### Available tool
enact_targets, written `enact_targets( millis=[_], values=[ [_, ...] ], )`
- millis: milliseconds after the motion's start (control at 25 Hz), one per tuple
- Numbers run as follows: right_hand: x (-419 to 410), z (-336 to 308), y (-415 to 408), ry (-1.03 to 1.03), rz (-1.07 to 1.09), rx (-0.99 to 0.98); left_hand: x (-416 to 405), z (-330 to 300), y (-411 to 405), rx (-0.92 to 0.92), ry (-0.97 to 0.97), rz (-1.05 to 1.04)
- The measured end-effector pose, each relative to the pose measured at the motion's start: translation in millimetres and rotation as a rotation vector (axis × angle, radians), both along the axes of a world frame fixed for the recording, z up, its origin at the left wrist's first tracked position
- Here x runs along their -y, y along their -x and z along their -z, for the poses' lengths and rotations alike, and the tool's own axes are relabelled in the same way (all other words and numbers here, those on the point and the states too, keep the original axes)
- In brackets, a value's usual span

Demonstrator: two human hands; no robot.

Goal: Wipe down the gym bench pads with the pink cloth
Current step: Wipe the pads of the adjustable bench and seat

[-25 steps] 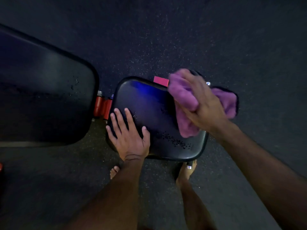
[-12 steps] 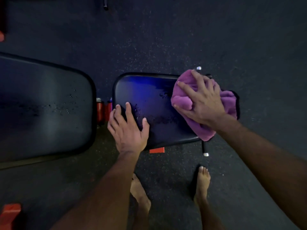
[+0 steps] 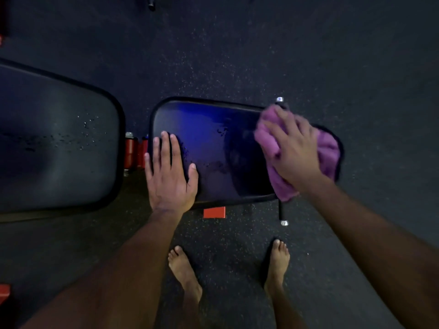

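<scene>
1. One pink cloth [image 3: 327, 150] lay bunched on the right end of the small seat pad [image 3: 213, 148], its far edge spilling over the pad's right rim.
2. The right hand [image 3: 293, 150] sat on top of the cloth, fingers spread and bent over its folds, pressing it to the vinyl; motion blur kept the exact grip unclear.
3. The left hand [image 3: 169, 172] lay flat and unclenched on the pad's left end, holding nothing and probably steadying it.
4. The pad's long axis ran left to right between the two hands, so the unwiped stretch lay to the left of the cloth, toward the left hand. Droplets still showed near that hand, which suggests the next stroke would sweep leftward.
5. A larger back pad [image 3: 54, 143], speckled with droplets, lay further left across a gap with red frame parts [image 3: 133, 150]; it looked not yet wiped.
6. Below were a dark speckled rubber floor [image 3: 237, 55], dim light, and bare feet [image 3: 187, 276] near the pad.
</scene>
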State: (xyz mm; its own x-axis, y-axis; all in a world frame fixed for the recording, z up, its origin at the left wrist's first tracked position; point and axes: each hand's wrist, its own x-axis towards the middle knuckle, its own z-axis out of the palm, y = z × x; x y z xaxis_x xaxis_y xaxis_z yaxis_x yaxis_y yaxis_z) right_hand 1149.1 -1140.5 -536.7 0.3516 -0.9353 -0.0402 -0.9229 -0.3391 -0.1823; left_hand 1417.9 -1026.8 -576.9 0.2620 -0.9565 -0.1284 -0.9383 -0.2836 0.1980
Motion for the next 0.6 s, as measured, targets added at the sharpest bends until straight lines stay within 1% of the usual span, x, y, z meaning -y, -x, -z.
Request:
enact_targets(
  millis=[80,120,200,240,280,320,360,440,480,520,560,600],
  values=[
    [8.3,-1.6,-40.7,0.036,0.034,0.023,0.4,-0.6,-1.5,0.009,-0.001,0.002],
    [-5.1,0.5,-46.2,0.023,-0.021,0.036,0.6,-1.8,-1.7,0.008,-0.002,0.0],
    [-52.9,1.0,-21.8,-0.044,-0.223,-0.008,1.5,-4.1,-0.8,-0.008,0.002,-0.005],
    [-75.5,-3.7,-0.6,-0.076,-0.283,-0.041,1.8,-4.1,-0.1,-0.015,0.006,-0.009],
    [-82.2,-7.7,19.2,-0.079,-0.296,-0.039,1.7,-3.0,0.6,-0.016,0.008,-0.013],
    [-73.1,-7.4,30.0,-0.085,-0.258,-0.011,0.9,-1.5,0.2,-0.014,0.008,-0.012],
    [-52.8,-6.6,28.2,-0.081,-0.162,0.033,0.3,-0.7,-0.7,-0.011,0.011,-0.006],
    [1.8,-2.7,-8.4,-0.04,0.068,0.056,0.7,1.1,-1.9,-0.006,0.027,0.006],
    [19.0,-6.1,-29.9,-0.027,0.135,0.061,0.6,0.8,-2.2,0.0,0.029,0.009],
    [21.8,-7.2,-45.2,-0.007,0.15,0.06,-0.2,0.0,-1.9,0.0,0.026,0.007],
    [12.2,-4.2,-50.9,-0.016,0.114,0.055,-0.1,-0.1,-0.5,-0.006,0.027,0.005],
    [-11.9,-3.2,-46.3,-0.049,0.024,0.048,0.5,-1.0,1.1,-0.014,0.027,0.003]
  ],
)
